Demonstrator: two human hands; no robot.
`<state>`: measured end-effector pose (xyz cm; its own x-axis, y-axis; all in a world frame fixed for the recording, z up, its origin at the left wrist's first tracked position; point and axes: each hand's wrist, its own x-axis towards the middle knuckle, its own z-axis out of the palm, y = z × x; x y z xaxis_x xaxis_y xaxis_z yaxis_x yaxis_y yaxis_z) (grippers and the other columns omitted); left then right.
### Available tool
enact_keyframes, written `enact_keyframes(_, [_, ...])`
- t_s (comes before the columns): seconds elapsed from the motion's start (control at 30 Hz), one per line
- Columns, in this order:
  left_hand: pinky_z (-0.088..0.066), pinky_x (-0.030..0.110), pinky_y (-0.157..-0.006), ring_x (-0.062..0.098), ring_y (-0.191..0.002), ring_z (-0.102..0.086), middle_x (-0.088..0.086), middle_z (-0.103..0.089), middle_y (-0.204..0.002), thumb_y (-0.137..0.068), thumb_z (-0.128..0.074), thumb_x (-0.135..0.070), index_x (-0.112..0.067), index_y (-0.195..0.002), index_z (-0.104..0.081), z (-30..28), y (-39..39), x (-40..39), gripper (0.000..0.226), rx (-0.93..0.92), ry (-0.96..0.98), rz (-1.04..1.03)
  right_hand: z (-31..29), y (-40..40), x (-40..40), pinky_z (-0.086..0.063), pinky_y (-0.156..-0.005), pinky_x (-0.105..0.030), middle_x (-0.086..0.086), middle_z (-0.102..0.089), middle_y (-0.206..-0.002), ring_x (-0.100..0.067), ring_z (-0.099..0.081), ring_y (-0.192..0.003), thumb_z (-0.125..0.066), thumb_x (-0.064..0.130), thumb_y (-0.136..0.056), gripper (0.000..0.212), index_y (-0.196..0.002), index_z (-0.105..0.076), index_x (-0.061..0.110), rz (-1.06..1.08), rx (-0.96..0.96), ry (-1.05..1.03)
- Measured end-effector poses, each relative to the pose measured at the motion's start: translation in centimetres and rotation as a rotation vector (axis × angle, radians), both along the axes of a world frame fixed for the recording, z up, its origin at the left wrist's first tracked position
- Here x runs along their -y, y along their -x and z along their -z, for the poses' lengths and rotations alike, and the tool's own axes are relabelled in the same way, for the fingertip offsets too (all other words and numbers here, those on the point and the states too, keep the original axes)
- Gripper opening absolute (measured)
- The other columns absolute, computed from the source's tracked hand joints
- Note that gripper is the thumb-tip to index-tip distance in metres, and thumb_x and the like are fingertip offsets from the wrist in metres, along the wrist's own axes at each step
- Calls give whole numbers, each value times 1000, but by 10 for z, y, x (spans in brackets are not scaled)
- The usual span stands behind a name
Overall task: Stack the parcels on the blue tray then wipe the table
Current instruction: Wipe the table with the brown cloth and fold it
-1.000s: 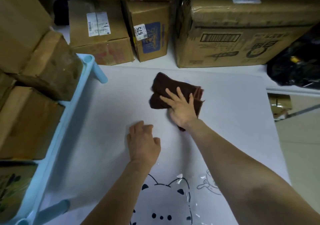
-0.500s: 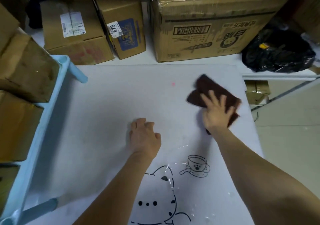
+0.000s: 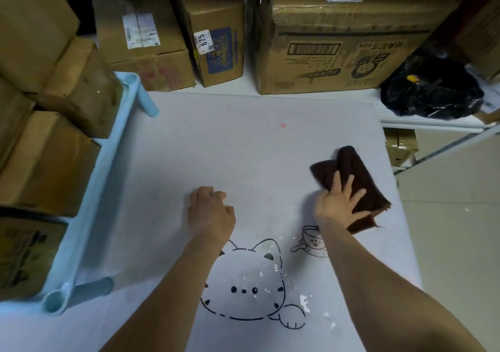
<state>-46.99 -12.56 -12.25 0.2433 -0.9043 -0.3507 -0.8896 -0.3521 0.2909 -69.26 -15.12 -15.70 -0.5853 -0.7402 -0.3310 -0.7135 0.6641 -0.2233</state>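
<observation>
- Parcels (image 3: 51,159) sat stacked on the tray (image 3: 89,189); wiping was underway.
- Right hand (image 3: 336,202), fingers flat, pressed the cloth (image 3: 357,178) on the desk (image 3: 216,148); left hand (image 3: 211,213) rested, loosely curled and empty.
- Next, probably, the unwiped near side.

label "675" on white sticker (image 3: 203,41), stuck to small carton with blue panel (image 3: 216,40) | barcode and dark print on large carton (image 3: 349,35), characters not legible | white shipping label on left carton (image 3: 140,30), print too blurred to read
</observation>
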Motion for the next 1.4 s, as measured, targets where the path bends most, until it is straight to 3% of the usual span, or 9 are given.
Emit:
enact_keyframes(0.2, [-34,30,-101,21,-127,-35,3,-43,-135,-92,-49,-23,-19,-128,-56,2,-39,-31,36,4,8,-91,-5,-118,-28,9,-113,-58,10,7,-161,-26,14,-147,-35,25,-96,61,-151,-11,36,-983,-1,29])
enact_keyframes(0.4, [-34,30,-101,21,-125,-35,4,-44,-132,-93,-46,-24,-21,-125,-57,0,-72,-47,35,-8,1,-186,-6,-125,35,3,-115,-60,5,7,-161,-31,12,-147,-38,18,-93,67,-152,-8,32,-477,0,-37])
enact_keyframes(0.6, [-38,28,-97,17,-121,-40,2,-49,-126,-93,-48,-26,-22,-123,-58,4,-84,-70,33,-4,74,-166,-1,-184,-29,10,-115,-52,10,1,-161,-25,11,-148,-38,22,-95,59,-150,-21,35,-1129,27,81])
enact_keyframes(0.8, [-37,24,-92,18,-112,-44,3,-54,-116,-92,-49,-20,-17,-107,-65,2,-93,-70,23,-80,190,-216,-15,-239,50,9,-113,-61,7,12,-160,-31,19,-145,-37,15,-94,67,-151,-9,35,-896,45,-70])
enact_keyframes(0.97, [-44,35,-81,28,-99,-51,15,-56,-100,-85,-55,-6,-2,-86,-61,3,-109,-85,8,-24,274,-360,-2,-249,-11,16,-114,-49,18,-11,-158,-17,10,-148,-45,12,-91,60,-142,-37,42,-1453,221,31])
enact_keyframes(1.07, [-41,29,-69,28,-85,-54,15,-57,-88,-79,-62,-4,-3,-76,-60,2,-111,-90,4,4,309,-348,-5,-239,6,15,-115,-48,20,-16,-157,-14,7,-148,-44,13,-92,57,-140,-39,43,-1330,171,17])
enact_keyframes(1.2, [-44,32,-77,28,-88,-54,15,-58,-92,-82,-60,-8,-4,-81,-60,0,-118,-87,4,29,299,-347,-13,-281,4,19,-109,-58,15,3,-160,-24,20,-146,-43,21,-94,60,-146,-25,44,-1294,158,-43])
enact_keyframes(1.3, [-48,36,-80,28,-93,-53,14,-55,-97,-83,-60,-8,-6,-83,-60,0,-121,-91,2,-54,309,-395,-4,-265,-32,21,-112,-51,21,-9,-157,-17,14,-147,-46,24,-94,47,-136,-44,46,-1554,258,-54])
enact_keyframes(1.4, [-44,33,-91,25,-108,-47,11,-52,-111,-89,-55,-16,-9,-98,-62,-2,-117,-95,13,-106,210,-371,-5,-213,-19,17,-115,-46,23,-14,-156,-13,8,-148,-45,11,-90,60,-139,-40,45,-1393,159,-9])
